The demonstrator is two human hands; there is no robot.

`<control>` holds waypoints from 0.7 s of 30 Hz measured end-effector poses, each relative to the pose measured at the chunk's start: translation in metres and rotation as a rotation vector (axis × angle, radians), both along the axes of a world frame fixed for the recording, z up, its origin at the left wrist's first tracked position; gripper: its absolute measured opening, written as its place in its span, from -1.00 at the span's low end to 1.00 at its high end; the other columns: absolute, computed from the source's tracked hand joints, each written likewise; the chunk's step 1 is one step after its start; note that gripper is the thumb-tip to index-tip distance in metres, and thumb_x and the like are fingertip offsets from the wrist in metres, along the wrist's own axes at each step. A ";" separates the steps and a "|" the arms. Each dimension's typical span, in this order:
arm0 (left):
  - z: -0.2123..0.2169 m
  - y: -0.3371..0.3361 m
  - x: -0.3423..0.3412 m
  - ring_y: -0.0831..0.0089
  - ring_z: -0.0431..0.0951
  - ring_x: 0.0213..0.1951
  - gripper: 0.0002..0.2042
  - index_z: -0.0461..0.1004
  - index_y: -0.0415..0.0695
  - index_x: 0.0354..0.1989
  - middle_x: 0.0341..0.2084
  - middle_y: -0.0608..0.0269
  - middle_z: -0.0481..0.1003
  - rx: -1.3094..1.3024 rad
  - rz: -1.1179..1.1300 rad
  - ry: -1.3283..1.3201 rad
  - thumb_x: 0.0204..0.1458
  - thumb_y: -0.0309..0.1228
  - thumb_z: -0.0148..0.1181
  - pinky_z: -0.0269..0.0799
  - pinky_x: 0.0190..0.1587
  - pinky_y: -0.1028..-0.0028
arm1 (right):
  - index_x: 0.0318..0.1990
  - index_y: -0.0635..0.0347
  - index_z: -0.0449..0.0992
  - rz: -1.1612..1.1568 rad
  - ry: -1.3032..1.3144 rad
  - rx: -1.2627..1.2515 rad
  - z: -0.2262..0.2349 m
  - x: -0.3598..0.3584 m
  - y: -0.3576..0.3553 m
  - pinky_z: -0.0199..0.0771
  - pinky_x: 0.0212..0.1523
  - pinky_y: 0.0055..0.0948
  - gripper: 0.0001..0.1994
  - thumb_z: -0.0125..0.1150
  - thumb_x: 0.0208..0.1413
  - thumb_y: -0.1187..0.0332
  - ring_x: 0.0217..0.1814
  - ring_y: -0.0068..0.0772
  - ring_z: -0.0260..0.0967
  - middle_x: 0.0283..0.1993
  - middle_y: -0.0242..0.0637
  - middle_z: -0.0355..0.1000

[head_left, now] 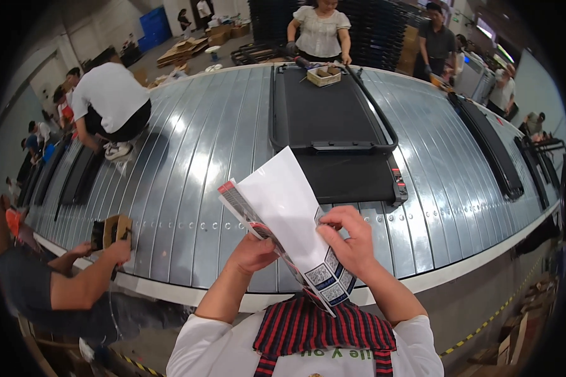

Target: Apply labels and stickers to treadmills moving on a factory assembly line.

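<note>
A stack of glossy printed sheets (285, 201), white on the broad face with red and dark print along the edges, is held up in front of my chest. My left hand (253, 253) is closed on its left side, the fingertips partly hidden behind it. At the right edge, my right hand (351, 242) pinches the paper between thumb and fingers, beside a curled lower corner with square printed codes. Just beyond the sheets lies a black flat treadmill (330, 110) with a raised handrail frame, which neither hand touches.
A slatted metal conveyor (195, 163) runs across in front of me, edged by a pale rail (471, 267). A small tray of parts (324, 76) sits on the treadmill. Another black treadmill (487, 147) lies right. A person crouches on the conveyor; another person's hands hold a brown box (113, 231) at left.
</note>
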State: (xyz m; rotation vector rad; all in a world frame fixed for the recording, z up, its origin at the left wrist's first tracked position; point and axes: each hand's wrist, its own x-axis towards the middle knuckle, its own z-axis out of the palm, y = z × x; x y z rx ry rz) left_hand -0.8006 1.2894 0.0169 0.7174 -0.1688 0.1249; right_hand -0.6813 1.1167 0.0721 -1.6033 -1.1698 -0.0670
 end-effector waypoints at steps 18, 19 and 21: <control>-0.001 0.035 -0.015 0.24 0.34 -0.01 -0.51 0.31 -0.09 -0.01 -0.08 0.23 0.36 0.031 0.006 -0.068 -0.21 -0.48 0.24 0.26 0.01 0.22 | -0.17 0.29 0.37 0.086 0.699 0.137 -0.015 -0.016 0.016 0.34 -0.33 -0.65 -0.75 0.14 -0.04 0.46 -0.38 -0.62 0.34 -0.34 -0.30 0.42; 0.002 0.035 -0.018 0.24 0.34 -0.01 -0.51 0.31 -0.09 -0.01 -0.08 0.23 0.36 0.041 0.012 -0.066 -0.21 -0.48 0.24 0.26 0.01 0.22 | -0.16 0.29 0.36 0.151 0.968 0.165 -0.015 -0.015 0.014 0.34 -0.34 -0.66 -0.76 0.11 -0.01 0.47 -0.38 -0.64 0.34 -0.36 -0.32 0.42; 0.007 0.033 -0.021 0.25 0.34 -0.02 -0.49 0.29 -0.06 0.00 -0.09 0.26 0.37 0.010 0.077 -0.014 -0.22 -0.42 0.26 0.24 0.02 0.20 | -0.19 0.30 0.37 0.132 1.053 0.309 -0.013 -0.015 0.015 0.34 -0.36 -0.68 -0.81 0.08 0.01 0.48 -0.41 -0.66 0.34 -0.39 -0.34 0.42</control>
